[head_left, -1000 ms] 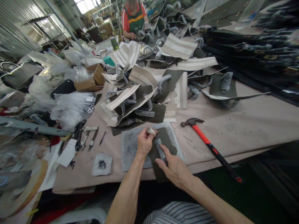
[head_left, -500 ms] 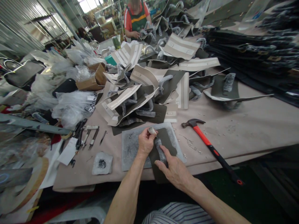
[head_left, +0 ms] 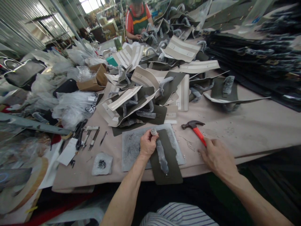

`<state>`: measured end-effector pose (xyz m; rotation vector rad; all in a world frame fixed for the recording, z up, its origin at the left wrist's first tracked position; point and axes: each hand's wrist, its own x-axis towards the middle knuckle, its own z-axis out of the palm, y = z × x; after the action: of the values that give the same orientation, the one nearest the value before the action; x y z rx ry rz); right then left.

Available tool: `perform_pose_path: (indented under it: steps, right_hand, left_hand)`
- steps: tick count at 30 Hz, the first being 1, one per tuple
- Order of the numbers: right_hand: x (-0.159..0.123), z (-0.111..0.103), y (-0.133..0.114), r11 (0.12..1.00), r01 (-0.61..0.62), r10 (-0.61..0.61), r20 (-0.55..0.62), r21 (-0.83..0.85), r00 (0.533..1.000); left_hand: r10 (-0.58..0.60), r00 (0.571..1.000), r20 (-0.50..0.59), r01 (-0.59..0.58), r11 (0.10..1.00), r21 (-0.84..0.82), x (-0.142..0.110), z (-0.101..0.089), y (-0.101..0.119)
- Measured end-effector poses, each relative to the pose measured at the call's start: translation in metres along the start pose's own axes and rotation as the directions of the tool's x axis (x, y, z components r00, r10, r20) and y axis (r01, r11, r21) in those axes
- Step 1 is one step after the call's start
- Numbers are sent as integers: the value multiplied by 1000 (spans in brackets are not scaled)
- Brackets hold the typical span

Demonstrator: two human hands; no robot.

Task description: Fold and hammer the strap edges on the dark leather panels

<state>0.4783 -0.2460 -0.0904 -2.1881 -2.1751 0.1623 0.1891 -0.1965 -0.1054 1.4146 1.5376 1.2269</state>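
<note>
My left hand (head_left: pixel 147 144) grips a small white-tipped cylinder (head_left: pixel 153 131), possibly a tube or roller, above the top of a dark olive leather panel (head_left: pixel 172 168). A grey, glue-like strip (head_left: pixel 161 155) runs down that panel, which lies partly on a grey, stained board (head_left: pixel 133 149). My right hand (head_left: pixel 217 155) is over the red handle of a claw hammer (head_left: pixel 193 125) and hides its lower part. Whether those fingers are closed around it does not show.
A heap of olive panels with pale backing (head_left: pixel 138 100) rises just beyond the board. Hand tools (head_left: pixel 90 138) and plastic bags (head_left: pixel 72 108) lie to the left. Black stacks (head_left: pixel 254 59) line the right side. A co-worker (head_left: pixel 138 18) stands at the far end.
My right hand has left the olive panel and moved right onto the hammer handle, uncovering the panel. My left hand stays in nearly the same place.
</note>
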Motion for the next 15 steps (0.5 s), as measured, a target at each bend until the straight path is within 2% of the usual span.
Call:
perform_pose_path:
  steps: [2, 4, 5, 6, 8, 10, 11, 12, 13, 15]
  right_hand:
    - [4, 5, 17, 998, -55, 55, 35, -10, 998]
    - [9, 4, 26, 970, -167, 147, 115, 180, 982]
    - [12, 1, 27, 911, -248, 188, 203, 328, 961]
    - [14, -4, 26, 824, -320, 192, 302, 466, 934]
    - [17, -19, 16, 585, -466, 121, 496, 664, 860]
    - [15, -40, -2, 354, -583, 35, 613, 731, 790]
    - [14, -51, -12, 281, -611, 22, 632, 740, 775]
    - [12, -62, -23, 239, -611, 30, 623, 755, 782]
    - [10, -72, -32, 261, -559, 53, 567, 787, 822]
    - [8, -88, -49, 475, -289, 72, 290, 831, 954]
  left_hand:
    - [28, 999, 28, -28, 1000, 7, 1, -1, 3]
    - [55, 997, 55, -55, 998, 1, 2, -3, 6]
    - [68, 996, 65, -68, 998, 0, 2, -3, 7]
    - [81, 994, 73, -81, 997, 6, 1, -4, 7]
    - [105, 991, 85, -107, 994, 24, 0, -5, 7]
    - [122, 988, 92, -126, 991, 36, -1, -6, 5]
    - [127, 987, 93, -131, 991, 36, -1, -6, 5]
    - [131, 987, 93, -134, 990, 32, -2, -7, 4]
    - [134, 986, 96, -137, 990, 26, -2, -7, 3]
    - [137, 985, 103, -140, 990, 17, -2, -7, 2]
